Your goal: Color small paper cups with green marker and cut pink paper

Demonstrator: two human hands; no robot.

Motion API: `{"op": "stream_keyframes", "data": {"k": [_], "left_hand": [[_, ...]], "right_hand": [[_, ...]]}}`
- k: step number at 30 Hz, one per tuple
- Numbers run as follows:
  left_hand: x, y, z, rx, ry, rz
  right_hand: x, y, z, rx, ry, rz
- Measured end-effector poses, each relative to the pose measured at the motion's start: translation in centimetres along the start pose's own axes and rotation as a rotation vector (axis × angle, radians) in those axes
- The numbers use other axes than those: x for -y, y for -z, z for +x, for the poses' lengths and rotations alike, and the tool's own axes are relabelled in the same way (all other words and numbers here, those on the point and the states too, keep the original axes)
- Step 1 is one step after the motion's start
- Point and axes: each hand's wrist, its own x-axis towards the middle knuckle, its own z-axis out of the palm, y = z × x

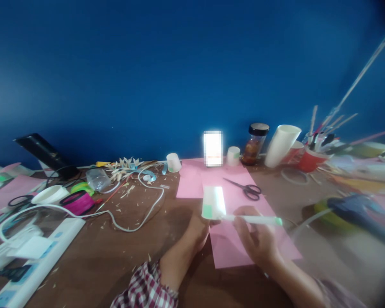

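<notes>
My left hand (200,226) grips a white paper cup (213,201) that has a green patch low on its side. In my right hand (256,239) is a white marker (259,220) with a green end. The marker lies nearly level, and its left end is at the cup's lower right edge; whether it touches is blurred. Beneath both hands lie pink paper sheets (231,250). Black-handled scissors (250,191) rest on the pink paper beyond my right hand.
At the back stand small white cups (173,162), a dark-lidded jar (254,145), a white tumbler (280,145) and a red cup (311,158) of tools. Leftward are a power strip (56,246), a white cable (128,230), and a magenta tape roll (78,203). A hot-glue-gun-like blue tool (356,214) is blurred.
</notes>
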Motion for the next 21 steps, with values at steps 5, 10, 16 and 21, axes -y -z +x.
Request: {"op": "stream_keyframes", "data": {"k": [5,10,16,21], "left_hand": [[0.19,0.16,0.2,0.013,0.0,-0.005],[-0.39,-0.28,-0.16,0.002,0.005,-0.017],[-0.49,-0.34,-0.22,0.008,0.013,-0.045],[-0.42,-0.22,-0.07,0.013,0.014,-0.025]], "right_hand": [[-0.05,0.05,0.1,0.003,0.015,-0.001],[-0.07,0.11,0.04,0.005,0.011,0.003],[-0.13,0.04,-0.15,0.02,-0.01,0.011],[-0.04,0.08,-0.15,0.021,-0.01,0.009]]}}
